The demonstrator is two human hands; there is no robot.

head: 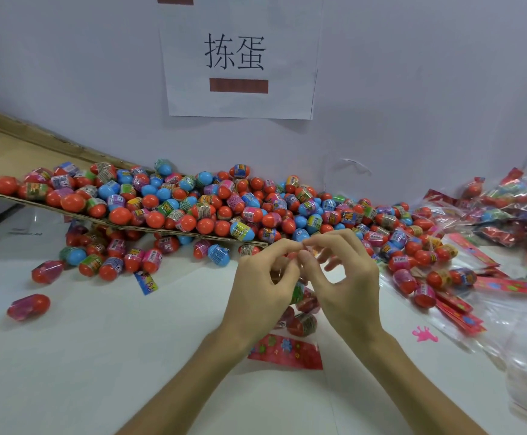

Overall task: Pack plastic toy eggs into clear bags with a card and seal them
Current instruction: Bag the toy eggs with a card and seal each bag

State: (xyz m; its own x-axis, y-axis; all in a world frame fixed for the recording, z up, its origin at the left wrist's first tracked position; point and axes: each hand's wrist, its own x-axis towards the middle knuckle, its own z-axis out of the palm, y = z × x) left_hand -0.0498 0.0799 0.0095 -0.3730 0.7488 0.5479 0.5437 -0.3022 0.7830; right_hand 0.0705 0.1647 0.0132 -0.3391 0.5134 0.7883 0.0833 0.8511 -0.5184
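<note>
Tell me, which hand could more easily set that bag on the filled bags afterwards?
Right, probably. The left hand and right hand both pinch the bag, but the filled bags lie to the right; the left would have to cross.

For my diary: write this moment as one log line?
left hand, right hand: pinch bag top | eggs inside | red card at near end

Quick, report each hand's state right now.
Left hand: pinches the top of the clear bag.
Right hand: pinches the same bag top.
</note>
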